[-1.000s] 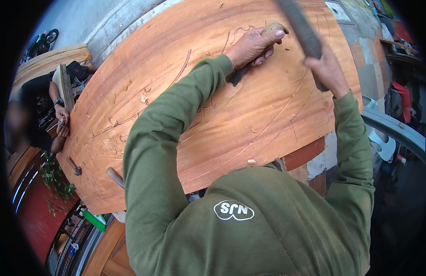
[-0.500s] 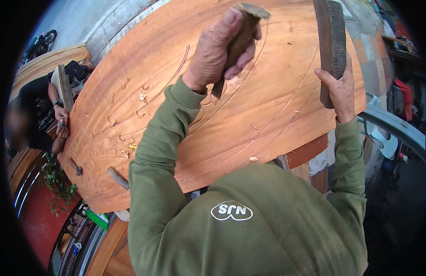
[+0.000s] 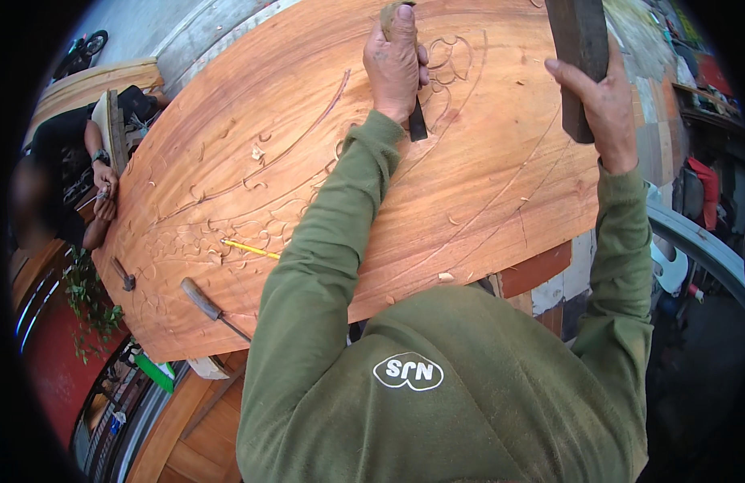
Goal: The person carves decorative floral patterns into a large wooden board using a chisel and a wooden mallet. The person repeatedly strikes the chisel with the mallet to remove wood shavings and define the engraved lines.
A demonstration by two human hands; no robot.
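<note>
My left hand (image 3: pixel 393 74) is closed around the handle of a chisel (image 3: pixel 418 123), thumb up near the handle's top. Its flat dark blade points down at the carved curves of a large wooden panel (image 3: pixel 485 193); the tip appears to meet the surface. Off to the right, my right hand (image 3: pixel 608 105) grips a dark wooden block (image 3: pixel 579 68) used like a mallet, held above the panel and apart from the chisel. Raised scrolls and leaf shapes (image 3: pixel 449 63) show beside the blade. Curled shavings lie scattered over the wood.
A yellow pencil (image 3: pixel 250 249), a wooden-handled tool (image 3: pixel 202 298) and a smaller tool (image 3: pixel 124 276) lie on the panel's left part. Another person (image 3: pixel 66 173) sits past the left edge, hands together. A white plastic chair (image 3: pixel 669 266) stands at the right.
My left hand has moved right and lowered the chisel's blade onto the panel. The block in my right hand has risen a little in view. The view has shifted, uncovering the pencil.
</note>
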